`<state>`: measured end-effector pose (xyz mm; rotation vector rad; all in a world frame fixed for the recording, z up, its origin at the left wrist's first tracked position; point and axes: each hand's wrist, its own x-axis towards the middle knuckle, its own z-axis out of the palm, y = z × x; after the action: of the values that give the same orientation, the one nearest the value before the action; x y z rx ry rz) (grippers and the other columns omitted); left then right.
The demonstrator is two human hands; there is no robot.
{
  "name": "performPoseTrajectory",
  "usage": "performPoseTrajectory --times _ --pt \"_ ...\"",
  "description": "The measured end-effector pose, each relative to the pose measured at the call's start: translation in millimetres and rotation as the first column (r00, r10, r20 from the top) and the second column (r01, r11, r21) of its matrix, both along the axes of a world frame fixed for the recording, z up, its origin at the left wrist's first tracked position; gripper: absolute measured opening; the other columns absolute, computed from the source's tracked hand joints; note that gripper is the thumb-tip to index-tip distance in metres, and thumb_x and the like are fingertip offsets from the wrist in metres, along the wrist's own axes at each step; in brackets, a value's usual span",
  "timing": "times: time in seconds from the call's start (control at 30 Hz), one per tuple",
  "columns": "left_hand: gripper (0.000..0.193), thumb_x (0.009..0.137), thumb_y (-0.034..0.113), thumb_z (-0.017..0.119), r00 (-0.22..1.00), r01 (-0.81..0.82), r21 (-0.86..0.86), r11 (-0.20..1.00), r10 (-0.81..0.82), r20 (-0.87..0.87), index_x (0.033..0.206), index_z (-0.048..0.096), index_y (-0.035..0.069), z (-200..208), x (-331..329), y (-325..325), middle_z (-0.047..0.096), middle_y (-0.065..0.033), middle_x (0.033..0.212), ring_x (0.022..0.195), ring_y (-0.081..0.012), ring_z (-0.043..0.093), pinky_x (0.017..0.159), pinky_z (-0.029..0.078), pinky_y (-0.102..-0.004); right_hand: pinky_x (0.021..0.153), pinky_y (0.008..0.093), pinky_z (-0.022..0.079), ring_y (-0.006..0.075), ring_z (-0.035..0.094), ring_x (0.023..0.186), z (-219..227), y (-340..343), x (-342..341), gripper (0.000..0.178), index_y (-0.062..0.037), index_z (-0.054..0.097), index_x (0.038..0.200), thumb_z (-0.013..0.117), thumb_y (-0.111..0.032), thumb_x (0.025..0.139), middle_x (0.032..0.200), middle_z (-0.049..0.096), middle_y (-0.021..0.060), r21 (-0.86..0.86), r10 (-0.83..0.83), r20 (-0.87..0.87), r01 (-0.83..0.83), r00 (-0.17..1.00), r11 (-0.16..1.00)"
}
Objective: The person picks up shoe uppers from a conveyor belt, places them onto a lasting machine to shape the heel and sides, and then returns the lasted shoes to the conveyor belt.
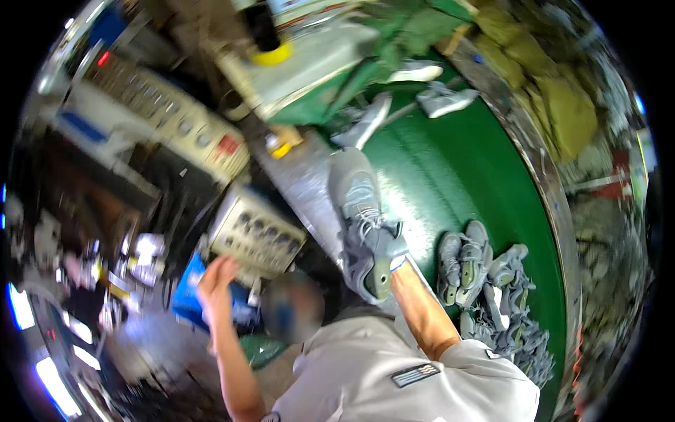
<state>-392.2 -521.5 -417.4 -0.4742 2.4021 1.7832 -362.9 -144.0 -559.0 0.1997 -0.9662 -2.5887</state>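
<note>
My right forearm reaches up to a pair of grey lace-up sneakers (pixel 357 186) at the green belt's left edge. The fingers of my right hand (pixel 398 263) are mostly hidden by the shoes, which it appears to grip near the heels. One shoe's toe points away from me, its laces facing up. My left hand (pixel 218 280) is raised on the left, slightly blurred, fingers loosely apart and nothing visible in them. Near it are a cream control box with dark knobs (pixel 256 232) and a blue bin (pixel 188 288).
The green belt (pixel 485 172) carries more grey sneakers (pixel 464 264), a heap of shoe uppers (pixel 520 337) at right, and several loose shoes (pixel 444 100) at the far end. A long control panel (pixel 165 116) stands at upper left. Olive sacks (pixel 555 105) lie beyond the belt's edge.
</note>
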Motion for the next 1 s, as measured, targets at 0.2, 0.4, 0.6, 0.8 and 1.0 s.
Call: performPoseTrajectory --times 0.2,0.4,0.6,0.8,1.0 --pt "0.039 0.102 0.024 0.059 0.999 -0.006 0.53 0.848 -0.023 0.047 0.126 0.061 -0.007 18 -13 -48 0.071 -0.0134 0.108 0.092 -0.0212 0.07 0.081 0.058 -0.0365 0.089 0.0316 0.057 0.0177 0.069 0.1 56 -181 -16 0.045 0.0008 0.052 0.14 0.06 -0.018 0.101 0.117 0.069 0.0103 0.867 0.401 -0.027 -0.178 0.916 0.465" --pt "0.015 0.093 0.011 0.07 0.917 -0.387 0.49 0.781 0.38 0.12 0.103 0.07 -0.001 12 45 -171 0.073 -0.0071 0.086 0.071 -0.0151 0.07 0.066 0.061 -0.0311 0.095 0.0305 0.052 0.0158 0.064 0.109 126 -307 -17 0.048 -0.0016 0.052 0.143 0.063 -0.018 0.099 0.126 0.064 0.008 0.99 0.547 0.026 -0.099 0.836 0.103" --pt "0.037 0.084 -0.003 0.072 0.752 -0.557 0.554 0.618 0.658 0.022 0.119 0.064 -0.01 11 63 -241 0.07 -0.0171 0.106 0.081 -0.0232 0.072 0.072 0.064 -0.0324 0.094 0.031 0.054 0.0158 0.064 0.107 115 -413 -33 0.049 -0.0068 0.051 0.145 0.063 -0.019 0.1 0.123 0.065 0.0052 0.887 0.639 0.148 -0.387 0.755 0.252" --pt "0.042 0.086 -0.004 0.063 0.699 -0.425 0.704 0.569 0.701 -0.144 0.127 0.057 -0.013 4 46 -288 0.068 -0.0237 0.117 0.101 -0.0289 0.071 0.089 0.061 -0.039 0.097 0.0334 0.054 0.0168 0.064 0.112 104 -479 -48 0.049 -0.0058 0.046 0.148 0.059 -0.02 0.102 0.127 0.064 0.0076 0.883 0.575 -0.015 -0.259 0.818 0.391" --pt "0.038 0.1 0.019 0.061 0.779 -0.423 0.705 0.569 0.626 -0.038 0.128 0.061 -0.006 -6 52 -260 0.072 -0.0113 0.109 0.097 -0.0172 0.068 0.086 0.054 -0.0302 0.093 0.031 0.051 0.0168 0.064 0.103 92 -510 -50 0.048 -0.0007 0.059 0.134 0.072 -0.025 0.095 0.115 0.068 0.0068 0.957 0.455 -0.105 -0.035 0.884 0.288"
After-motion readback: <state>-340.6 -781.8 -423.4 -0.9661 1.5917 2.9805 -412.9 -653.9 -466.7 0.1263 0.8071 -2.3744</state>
